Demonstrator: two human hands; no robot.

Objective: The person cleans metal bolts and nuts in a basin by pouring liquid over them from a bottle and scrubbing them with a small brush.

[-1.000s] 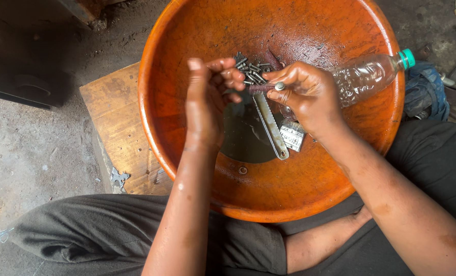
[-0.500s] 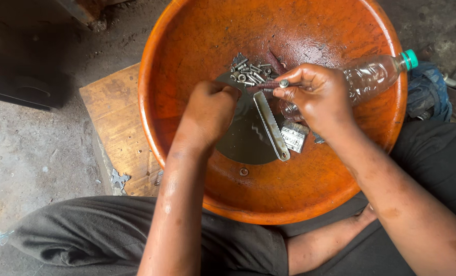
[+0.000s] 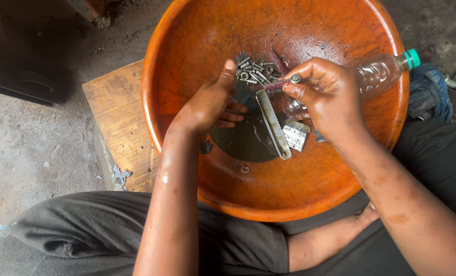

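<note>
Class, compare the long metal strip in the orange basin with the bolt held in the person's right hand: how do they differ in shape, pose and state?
The metal strip is long, flat and toothed along one edge; the bolt is short, round and threaded, with a head. The metal strip lies loose in the orange basin, one end over the dark liquid; the bolt is pinched above it by the right hand. Both are grey metal and look oily.

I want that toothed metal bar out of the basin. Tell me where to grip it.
Grip the toothed metal bar at its rounded lower end, coming from above on the near side. That end lies bare on the orange basin, while the upper end sits under the right hand.
</note>
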